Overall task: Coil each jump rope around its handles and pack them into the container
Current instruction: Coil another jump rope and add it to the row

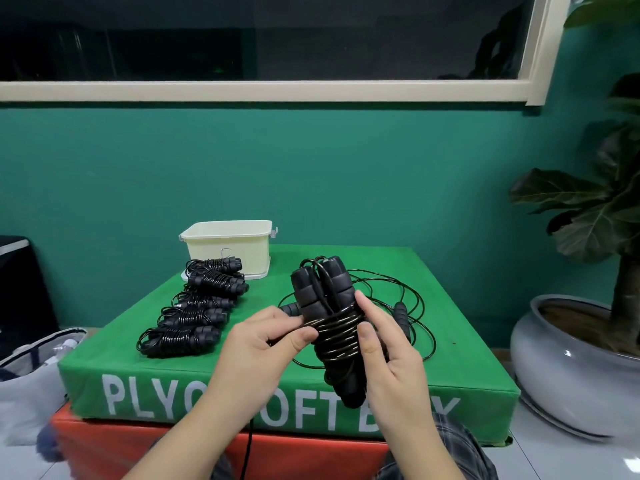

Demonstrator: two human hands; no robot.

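I hold a black jump rope (325,299) above the green plyo box (450,341), its two handles side by side and pointing up and away. Cord is wound several times around the handles' middle. My right hand (391,355) grips the bundle from the right. My left hand (263,344) pinches the cord at the coil's left side. A loose uncoiled rope (401,317) lies on the box behind the bundle. Several coiled ropes (194,313) lie in a row on the left. The cream container (228,247) stands at the box's far edge.
An orange box (207,452) sits under the green one. A large potted plant (588,341) stands close on the right. A grey bag (31,375) lies at the left, with a dark object behind it. A green wall and window are beyond.
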